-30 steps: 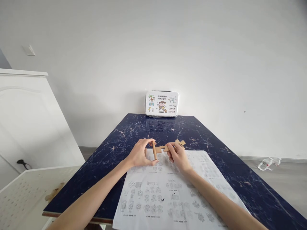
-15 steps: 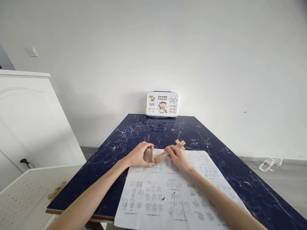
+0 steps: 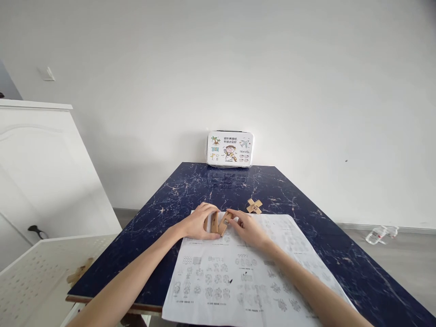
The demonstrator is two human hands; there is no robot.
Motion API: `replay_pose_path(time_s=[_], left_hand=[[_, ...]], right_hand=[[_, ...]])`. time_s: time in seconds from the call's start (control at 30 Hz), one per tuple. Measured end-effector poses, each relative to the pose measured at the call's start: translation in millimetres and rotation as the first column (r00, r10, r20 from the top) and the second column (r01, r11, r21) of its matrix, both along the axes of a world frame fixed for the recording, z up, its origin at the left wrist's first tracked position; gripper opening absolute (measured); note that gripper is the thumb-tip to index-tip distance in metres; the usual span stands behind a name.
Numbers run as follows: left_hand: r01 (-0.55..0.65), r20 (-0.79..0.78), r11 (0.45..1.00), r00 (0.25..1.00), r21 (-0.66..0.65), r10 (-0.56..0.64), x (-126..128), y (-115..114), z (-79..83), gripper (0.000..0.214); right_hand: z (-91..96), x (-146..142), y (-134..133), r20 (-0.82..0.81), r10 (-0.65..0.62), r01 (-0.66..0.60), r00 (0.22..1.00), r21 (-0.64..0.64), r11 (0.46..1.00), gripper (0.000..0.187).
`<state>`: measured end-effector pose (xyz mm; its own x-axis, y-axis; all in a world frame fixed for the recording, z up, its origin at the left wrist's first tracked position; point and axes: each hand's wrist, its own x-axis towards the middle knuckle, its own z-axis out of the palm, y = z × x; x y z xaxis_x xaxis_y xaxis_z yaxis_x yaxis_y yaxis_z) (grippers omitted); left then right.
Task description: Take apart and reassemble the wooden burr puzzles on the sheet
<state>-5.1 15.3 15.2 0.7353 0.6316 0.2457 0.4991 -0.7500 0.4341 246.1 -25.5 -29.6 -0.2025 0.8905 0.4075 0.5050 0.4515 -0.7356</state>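
Observation:
My left hand (image 3: 201, 221) curves around a flat wooden puzzle piece (image 3: 214, 222), gripping its ends between thumb and fingertips. More wood shows behind it, under the palm. Between the fingers of my right hand (image 3: 248, 229) is a slotted wooden puzzle piece (image 3: 225, 223), tilted, its lower end close to the left piece; whether they touch I cannot tell. Both hands are over the upper edge of a printed instruction sheet (image 3: 238, 290). Just beyond the right hand, a cross-shaped wooden assembly (image 3: 254, 206) lies on the table.
The blue marbled table (image 3: 163, 200) has a white cartoon-printed case (image 3: 230, 150) at its far edge, against the wall. A white perforated surface (image 3: 30, 263) to the left holds wooden pieces (image 3: 80, 271). Clear plastic bottles (image 3: 376, 235) lie on the floor at right.
My right hand has brought the slotted piece left and turned it steeper, nearer the left-hand piece. The left-hand piece has turned to show more of its face.

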Motion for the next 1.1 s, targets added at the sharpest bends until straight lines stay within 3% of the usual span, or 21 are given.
replay_pose_path(time_s=[0.33,0.5,0.67,0.8,0.87,0.93,1.0,1.1], left_hand=[[0.017,0.001,1.0,1.0,0.01,-0.017,0.9,-0.1,-4.4,0.089],[0.018,0.008,0.999,1.0,0.049,-0.019,8.0,-8.5,-1.1,0.085],[0.057,-0.011,0.996,0.998,0.071,-0.057,11.5,-12.7,1.9,0.074],[0.046,-0.029,0.996,0.999,0.072,-0.044,11.3,-12.4,2.3,0.066],[0.016,-0.04,0.997,0.999,0.076,-0.013,10.6,-11.2,2.1,0.066],[-0.03,-0.061,0.997,0.998,0.076,0.035,8.9,-8.8,1.5,0.065],[-0.084,-0.078,0.994,0.993,0.076,0.09,6.4,-5.2,0.5,0.061],[-0.141,-0.079,0.986,0.986,0.088,0.148,1.6,2.2,-2.0,0.055]], right_hand=[[-0.2,-0.6,1.1,0.105,0.056,-0.059,0.993,0.022,0.998,0.042],[3.3,-1.9,-0.4,0.153,0.074,-0.08,0.985,0.036,0.996,0.044],[3.3,0.0,-0.1,0.097,0.023,-0.031,0.995,0.087,0.996,0.035],[6.7,10.3,3.0,0.086,-0.155,0.133,0.984,0.216,0.967,0.028],[7.4,19.3,7.1,0.07,-0.307,0.269,0.949,0.323,0.907,0.026],[4.3,28.9,13.6,0.075,-0.469,0.396,0.88,0.431,0.811,0.023],[-3.3,37.0,21.7,0.087,-0.563,0.47,0.822,0.455,0.756,0.024],[-19.1,43.3,34.0,0.121,-0.599,0.515,0.792,0.394,0.761,0.036]])
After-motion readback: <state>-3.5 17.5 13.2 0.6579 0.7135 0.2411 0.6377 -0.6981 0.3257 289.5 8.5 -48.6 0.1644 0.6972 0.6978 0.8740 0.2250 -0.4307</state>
